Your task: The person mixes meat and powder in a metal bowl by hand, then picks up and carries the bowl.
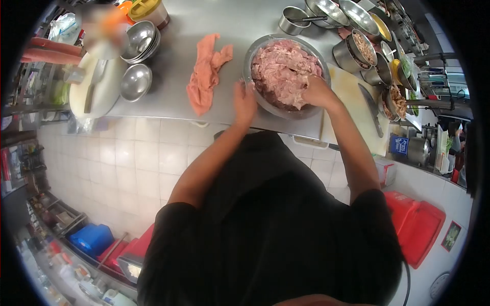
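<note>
Reaching in at the far left, another person's arm [53, 51] is cut off by lens shadow and a blurred patch. Beside it a knife [90, 94] lies on a pale, rounded board [109, 94], its handle toward the near edge. Next come nested metal bowls [139, 43], smooth and shiny, and a single bowl [136, 82]. A crumpled, soft pink cloth [204, 79] stretches lengthwise from the far side toward the near edge of the steel table [171, 76]. The left hand [245, 104] is at the near-left rim of a wide, round metal basin [248, 58], fingers extended; I cannot tell whether its grip closes on the rim. Inside the basin, raw meat [283, 69] forms a moist, lumpy pink mound with no clear long axis. The right hand [319, 93] presses into its right side, fingertips hidden, so its grip cannot be told. Further right, a long knife [371, 109] slants across a yellowed cutting board [352, 97], near crowded metal pots [343, 57] whose contents are partly hidden
</note>
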`<state>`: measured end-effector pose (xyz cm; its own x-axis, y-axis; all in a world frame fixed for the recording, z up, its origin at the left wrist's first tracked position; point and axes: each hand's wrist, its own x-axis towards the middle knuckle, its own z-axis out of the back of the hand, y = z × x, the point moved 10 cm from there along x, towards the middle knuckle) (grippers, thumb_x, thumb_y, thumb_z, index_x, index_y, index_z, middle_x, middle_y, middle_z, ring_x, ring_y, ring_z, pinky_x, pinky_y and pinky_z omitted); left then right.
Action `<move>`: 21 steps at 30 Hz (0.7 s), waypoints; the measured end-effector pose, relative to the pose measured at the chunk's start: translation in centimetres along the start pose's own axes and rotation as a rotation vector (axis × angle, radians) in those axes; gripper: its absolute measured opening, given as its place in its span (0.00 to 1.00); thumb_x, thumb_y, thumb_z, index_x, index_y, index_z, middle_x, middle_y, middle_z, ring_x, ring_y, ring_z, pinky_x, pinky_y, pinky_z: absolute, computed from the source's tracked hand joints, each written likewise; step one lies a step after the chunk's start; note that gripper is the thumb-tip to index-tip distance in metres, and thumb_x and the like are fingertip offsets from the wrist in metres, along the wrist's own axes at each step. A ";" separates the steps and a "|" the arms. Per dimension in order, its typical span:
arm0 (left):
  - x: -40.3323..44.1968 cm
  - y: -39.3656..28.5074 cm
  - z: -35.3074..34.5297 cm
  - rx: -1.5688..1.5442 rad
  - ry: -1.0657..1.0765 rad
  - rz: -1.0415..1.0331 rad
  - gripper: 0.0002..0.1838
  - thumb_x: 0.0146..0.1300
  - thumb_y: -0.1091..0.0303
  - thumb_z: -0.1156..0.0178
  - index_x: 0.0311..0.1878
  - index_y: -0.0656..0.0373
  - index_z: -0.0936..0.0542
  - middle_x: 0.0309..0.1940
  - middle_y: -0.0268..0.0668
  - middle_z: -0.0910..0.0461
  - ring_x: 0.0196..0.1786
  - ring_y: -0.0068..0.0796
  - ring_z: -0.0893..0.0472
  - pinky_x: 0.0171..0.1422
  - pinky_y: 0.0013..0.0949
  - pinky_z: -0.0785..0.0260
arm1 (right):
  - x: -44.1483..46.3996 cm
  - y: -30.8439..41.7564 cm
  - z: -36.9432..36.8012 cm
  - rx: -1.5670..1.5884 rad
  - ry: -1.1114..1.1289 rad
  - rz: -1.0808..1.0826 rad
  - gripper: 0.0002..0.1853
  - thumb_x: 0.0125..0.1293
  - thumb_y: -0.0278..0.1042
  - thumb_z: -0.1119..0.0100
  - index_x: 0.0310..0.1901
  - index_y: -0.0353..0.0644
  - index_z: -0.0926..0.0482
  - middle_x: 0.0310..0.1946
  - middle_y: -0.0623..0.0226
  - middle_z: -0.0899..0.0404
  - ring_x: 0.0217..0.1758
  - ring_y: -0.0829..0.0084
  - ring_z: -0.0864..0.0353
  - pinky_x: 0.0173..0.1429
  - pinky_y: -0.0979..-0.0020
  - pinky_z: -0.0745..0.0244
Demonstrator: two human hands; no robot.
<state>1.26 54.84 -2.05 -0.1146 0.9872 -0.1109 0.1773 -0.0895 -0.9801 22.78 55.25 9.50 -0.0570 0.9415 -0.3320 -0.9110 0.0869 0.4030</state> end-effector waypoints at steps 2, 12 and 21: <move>1.3 -3.5 0.7 0.223 -0.044 -0.032 0.21 0.68 0.64 0.47 0.58 0.70 0.32 0.53 0.52 0.25 0.52 0.42 0.23 0.59 0.37 0.33 | -0.2 0.7 -0.5 -0.064 0.042 0.032 0.20 0.50 0.31 0.40 0.45 0.30 0.20 0.41 0.38 0.21 0.50 0.46 0.20 0.55 0.57 0.27; 4.6 -3.0 -1.7 0.496 -0.053 -0.175 0.21 0.71 0.66 0.54 0.59 0.74 0.32 0.54 0.63 0.28 0.57 0.62 0.27 0.62 0.46 0.36 | 4.1 0.3 -8.2 -0.194 0.239 0.241 0.22 0.51 0.39 0.37 0.42 0.29 0.20 0.38 0.38 0.20 0.45 0.46 0.19 0.52 0.56 0.24; 4.3 -3.8 -2.0 0.517 -0.064 -0.251 0.20 0.71 0.66 0.55 0.56 0.76 0.31 0.51 0.65 0.27 0.55 0.63 0.27 0.61 0.47 0.36 | 8.7 -2.4 -8.6 0.267 -0.085 -0.171 0.18 0.50 0.34 0.43 0.37 0.24 0.20 0.36 0.37 0.19 0.42 0.51 0.16 0.46 0.58 0.21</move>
<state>2.01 59.70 1.50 -0.1532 0.9780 0.1417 -0.3621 0.0779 -0.9289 20.98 60.48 -1.69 0.1316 0.9289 -0.3463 -0.7647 0.3174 0.5608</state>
